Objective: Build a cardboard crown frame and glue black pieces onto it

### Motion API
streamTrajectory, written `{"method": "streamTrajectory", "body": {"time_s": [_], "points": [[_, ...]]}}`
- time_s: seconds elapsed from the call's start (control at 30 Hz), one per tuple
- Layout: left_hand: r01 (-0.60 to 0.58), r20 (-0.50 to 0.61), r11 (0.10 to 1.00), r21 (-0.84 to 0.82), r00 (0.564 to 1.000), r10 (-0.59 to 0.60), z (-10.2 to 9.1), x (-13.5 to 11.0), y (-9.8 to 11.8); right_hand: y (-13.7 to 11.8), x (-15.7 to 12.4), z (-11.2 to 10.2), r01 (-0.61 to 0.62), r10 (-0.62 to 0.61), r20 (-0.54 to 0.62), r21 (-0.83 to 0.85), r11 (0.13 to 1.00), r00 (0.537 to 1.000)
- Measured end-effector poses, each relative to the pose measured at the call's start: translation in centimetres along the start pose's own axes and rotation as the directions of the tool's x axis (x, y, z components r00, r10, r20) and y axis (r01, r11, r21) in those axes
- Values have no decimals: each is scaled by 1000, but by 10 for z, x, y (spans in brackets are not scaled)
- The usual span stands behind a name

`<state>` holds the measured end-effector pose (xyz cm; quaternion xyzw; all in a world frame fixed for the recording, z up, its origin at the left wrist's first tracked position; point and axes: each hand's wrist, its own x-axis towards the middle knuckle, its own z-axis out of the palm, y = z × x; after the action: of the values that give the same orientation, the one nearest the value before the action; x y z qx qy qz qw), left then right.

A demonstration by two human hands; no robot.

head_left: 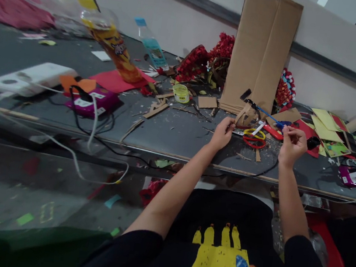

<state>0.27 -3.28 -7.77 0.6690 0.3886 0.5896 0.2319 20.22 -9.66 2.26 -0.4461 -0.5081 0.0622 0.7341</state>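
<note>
My left hand [222, 133] is closed, pinching the edge of a small brown cardboard piece [246, 115] over the dark table [178, 133]. My right hand [292, 145] is curled shut near a blue-handled tool [271, 116]; what its fingertips hold is too small to make out. Between the two hands lie red and yellow scissors [254, 137] on the table. A tall folded cardboard sheet [261, 48] leans upright against the wall just behind.
Red paper flower decorations [204, 62], a tape roll [181, 93], a chips tube [115, 47], a water bottle [152, 46], a white power strip [28, 77] with cables, and coloured paper sheets [327, 123] litter the table. Paper scraps lie on the floor.
</note>
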Motion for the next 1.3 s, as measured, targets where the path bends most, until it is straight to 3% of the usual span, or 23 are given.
{"method": "streamTrajectory", "body": {"time_s": [0.37, 0.6, 0.93, 1.3], "points": [[-88, -35, 993, 85, 995, 91, -2, 1, 2, 12, 1, -5, 84, -84, 30, -4, 996, 996], [-119, -33, 984, 130, 992, 125, -2, 0, 2, 17, 1, -12, 60, -60, 20, -10, 998, 998], [-126, -28, 980, 156, 991, 132, -1, 0, 1, 20, 7, -20, 89, -90, -46, -40, 995, 995], [-155, -16, 969, 195, 987, 161, -1, -1, -1, 13, -2, -6, 99, -100, -11, -52, 994, 995]]}}
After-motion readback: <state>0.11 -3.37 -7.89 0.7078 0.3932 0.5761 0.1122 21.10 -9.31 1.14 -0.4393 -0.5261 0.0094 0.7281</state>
